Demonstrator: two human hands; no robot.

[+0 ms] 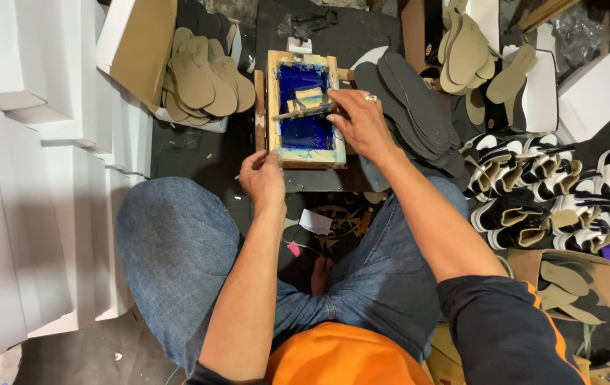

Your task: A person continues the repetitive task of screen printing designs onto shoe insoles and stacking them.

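While the wooden printing frame (305, 109) is steadied by the left hand (262, 178), its squeegee (306, 108) is gripped by the right hand (364, 125). Judging by the stacks, grey soles (412, 107) at upper centre remain unprinted.

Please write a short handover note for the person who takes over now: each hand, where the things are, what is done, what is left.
Left hand: grips the near left corner of the wooden printing frame, steadying it.
Right hand: holds the scraper across the blue screen.
Dark insoles are stacked right of the frame; tan insoles sit in a box at its left; finished sandals lie far right.
Done: cannot tell how many are printed.
Left: probably finishing this stroke.
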